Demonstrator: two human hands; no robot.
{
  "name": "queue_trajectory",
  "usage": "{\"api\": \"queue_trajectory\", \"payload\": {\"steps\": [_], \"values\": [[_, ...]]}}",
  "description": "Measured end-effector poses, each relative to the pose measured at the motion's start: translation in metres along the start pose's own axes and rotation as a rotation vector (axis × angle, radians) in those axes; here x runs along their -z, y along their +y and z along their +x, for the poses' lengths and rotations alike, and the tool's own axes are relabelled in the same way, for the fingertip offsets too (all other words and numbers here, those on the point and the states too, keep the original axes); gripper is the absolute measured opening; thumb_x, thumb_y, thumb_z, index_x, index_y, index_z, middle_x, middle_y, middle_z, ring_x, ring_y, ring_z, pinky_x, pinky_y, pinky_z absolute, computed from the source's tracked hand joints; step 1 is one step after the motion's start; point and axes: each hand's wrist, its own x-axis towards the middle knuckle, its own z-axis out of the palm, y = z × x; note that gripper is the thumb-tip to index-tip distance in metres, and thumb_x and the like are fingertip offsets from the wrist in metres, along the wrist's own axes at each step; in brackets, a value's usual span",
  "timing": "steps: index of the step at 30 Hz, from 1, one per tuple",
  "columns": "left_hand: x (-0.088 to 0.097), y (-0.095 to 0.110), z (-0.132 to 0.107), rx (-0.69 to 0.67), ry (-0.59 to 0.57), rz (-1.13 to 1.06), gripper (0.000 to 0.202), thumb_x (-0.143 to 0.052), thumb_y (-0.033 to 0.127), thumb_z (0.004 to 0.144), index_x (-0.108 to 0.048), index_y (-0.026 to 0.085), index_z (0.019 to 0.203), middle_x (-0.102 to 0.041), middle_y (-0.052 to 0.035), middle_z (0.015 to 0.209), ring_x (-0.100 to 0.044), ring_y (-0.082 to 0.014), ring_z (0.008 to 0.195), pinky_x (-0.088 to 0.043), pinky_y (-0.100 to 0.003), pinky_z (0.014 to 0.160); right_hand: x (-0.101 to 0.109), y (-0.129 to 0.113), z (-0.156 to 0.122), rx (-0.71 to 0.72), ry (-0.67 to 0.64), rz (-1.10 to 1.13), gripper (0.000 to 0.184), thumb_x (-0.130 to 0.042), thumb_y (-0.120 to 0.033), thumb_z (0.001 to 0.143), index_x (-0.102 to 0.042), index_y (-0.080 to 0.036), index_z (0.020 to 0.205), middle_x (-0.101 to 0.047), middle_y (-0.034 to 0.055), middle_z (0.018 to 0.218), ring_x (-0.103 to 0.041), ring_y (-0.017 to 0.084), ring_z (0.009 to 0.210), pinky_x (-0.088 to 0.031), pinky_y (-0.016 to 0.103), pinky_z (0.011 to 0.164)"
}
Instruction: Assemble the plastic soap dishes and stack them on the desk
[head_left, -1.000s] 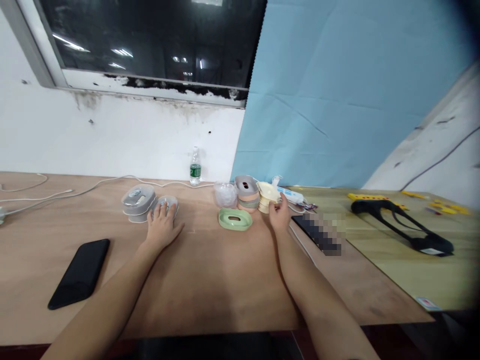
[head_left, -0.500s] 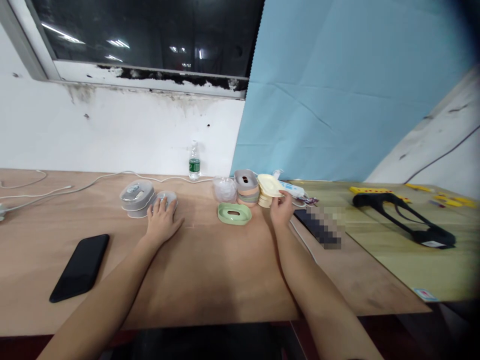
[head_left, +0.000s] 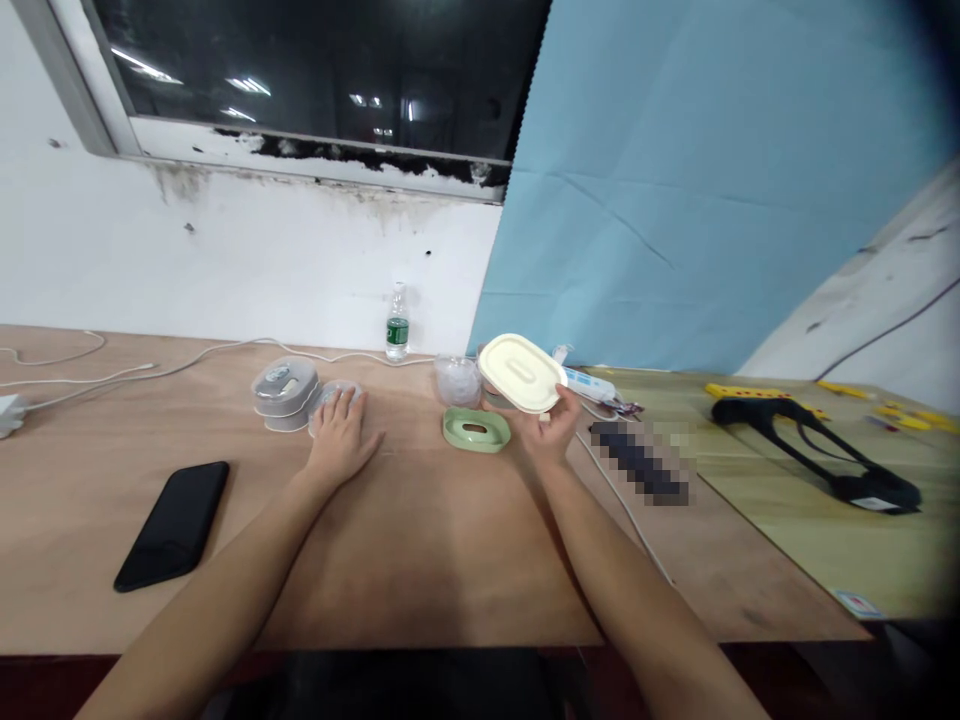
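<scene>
My right hand (head_left: 545,435) holds a cream oval lid (head_left: 521,372) lifted off the table and tilted toward me. Just left of it a green oval lid (head_left: 475,429) with a slot lies flat on the wooden table (head_left: 420,540). A clear plastic cup-like piece (head_left: 457,379) stands behind the green lid. My left hand (head_left: 341,438) lies flat, fingers spread, on a clear plastic container (head_left: 330,400). Beside that sits a grey-lidded clear container (head_left: 283,387).
A black phone (head_left: 175,523) lies at the front left. White cables (head_left: 112,375) run along the back left. A small water bottle (head_left: 397,325) stands by the wall. A black headband-like device (head_left: 817,448) and yellow pieces (head_left: 735,392) lie on the right table.
My right hand has picked the cream lid up from the stack and raised it toward me. The left hand stays on the clear container.
</scene>
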Motion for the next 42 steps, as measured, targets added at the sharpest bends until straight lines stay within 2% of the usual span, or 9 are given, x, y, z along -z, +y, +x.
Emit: {"api": "queue_trajectory", "payload": {"steps": [3, 7, 13, 16, 20, 24, 30, 39, 42], "values": [[0.004, 0.004, -0.001, -0.121, 0.034, -0.127, 0.075, -0.046, 0.055, 0.086, -0.026, 0.014, 0.145, -0.036, -0.0179, 0.147, -0.026, -0.0339, 0.138, -0.02, -0.049, 0.11, -0.009, -0.018, -0.017, 0.153, -0.055, 0.083, 0.064, -0.048, -0.045, 0.077, -0.033, -0.012, 0.129, -0.051, 0.0216, 0.122, -0.054, 0.03, 0.115, -0.047, 0.044, 0.092], [0.009, 0.009, -0.004, -0.306, -0.015, -0.265, 0.095, -0.053, 0.063, 0.08, -0.014, 0.012, 0.148, -0.032, -0.0204, 0.148, -0.027, -0.0352, 0.137, -0.022, -0.049, 0.111, -0.015, -0.055, -0.036, 0.228, -0.476, 0.083, 0.056, -0.059, -0.047, 0.071, -0.05, -0.018, 0.118, -0.061, 0.0176, 0.116, -0.059, 0.032, 0.108, -0.046, 0.046, 0.093], [0.008, 0.014, -0.007, -0.48, -0.213, -0.379, 0.092, -0.057, 0.066, 0.076, -0.025, 0.015, 0.145, -0.043, -0.0171, 0.142, -0.043, -0.0329, 0.127, -0.034, -0.045, 0.105, -0.015, -0.076, -0.039, 0.247, -0.712, 0.116, 0.053, -0.06, -0.039, 0.076, -0.054, -0.02, 0.125, -0.068, 0.0117, 0.108, -0.065, 0.026, 0.096, -0.049, 0.038, 0.089], [0.005, 0.016, -0.006, -0.493, -0.288, -0.401, 0.079, -0.057, 0.064, 0.076, -0.039, 0.018, 0.139, -0.053, -0.0142, 0.132, -0.051, -0.0314, 0.118, -0.039, -0.044, 0.099, -0.015, -0.068, -0.034, 0.332, -0.693, 0.12, 0.036, -0.054, -0.028, 0.081, -0.063, -0.023, 0.116, -0.073, 0.0064, 0.092, -0.068, 0.021, 0.082, -0.052, 0.034, 0.08], [0.001, 0.018, -0.005, -0.542, -0.359, -0.426, 0.065, -0.058, 0.064, 0.077, -0.056, 0.021, 0.126, -0.062, -0.0112, 0.119, -0.057, -0.0285, 0.109, -0.042, -0.041, 0.096, -0.013, -0.057, -0.025, 0.462, -0.526, 0.155, 0.035, -0.049, -0.017, 0.084, -0.063, -0.023, 0.115, -0.071, 0.0051, 0.108, -0.068, 0.019, 0.095, -0.052, 0.032, 0.084], [-0.002, 0.017, -0.006, -0.55, -0.392, -0.424, 0.063, -0.057, 0.064, 0.077, -0.059, 0.023, 0.125, -0.06, -0.0114, 0.123, -0.056, -0.029, 0.112, -0.042, -0.042, 0.097, -0.009, -0.048, -0.017, 0.423, -0.47, 0.096, 0.034, -0.049, -0.015, 0.084, -0.065, -0.024, 0.112, -0.072, 0.0035, 0.107, -0.068, 0.018, 0.094, -0.053, 0.03, 0.082], [-0.002, 0.016, -0.006, -0.481, -0.381, -0.4, 0.056, -0.056, 0.064, 0.078, -0.066, 0.021, 0.113, -0.053, -0.0135, 0.133, -0.05, -0.0312, 0.122, -0.038, -0.043, 0.102, -0.009, -0.044, -0.017, 0.427, -0.507, 0.114, 0.033, -0.049, -0.013, 0.082, -0.07, -0.025, 0.105, -0.073, 0.0015, 0.103, -0.069, 0.017, 0.091, -0.053, 0.03, 0.081], [-0.001, 0.018, -0.006, -0.419, -0.437, -0.462, 0.054, -0.058, 0.064, 0.076, -0.066, 0.019, 0.104, -0.07, -0.0078, 0.097, -0.064, -0.0245, 0.091, -0.046, -0.034, 0.083, -0.014, -0.051, -0.02, 0.437, -0.684, 0.03, 0.031, -0.051, -0.009, 0.075, -0.075, -0.024, 0.089, -0.075, 0.0003, 0.086, -0.069, 0.017, 0.078, -0.052, 0.028, 0.073], [-0.002, 0.018, -0.006, -0.434, -0.438, -0.442, 0.054, -0.059, 0.065, 0.075, -0.067, 0.019, 0.103, -0.068, -0.0088, 0.104, -0.062, -0.0258, 0.097, -0.045, -0.036, 0.086, -0.014, -0.052, -0.019, 0.388, -0.639, 0.026, 0.03, -0.051, -0.011, 0.078, -0.074, -0.024, 0.093, -0.075, 0.0017, 0.092, -0.069, 0.017, 0.084, -0.051, 0.028, 0.078]]}}
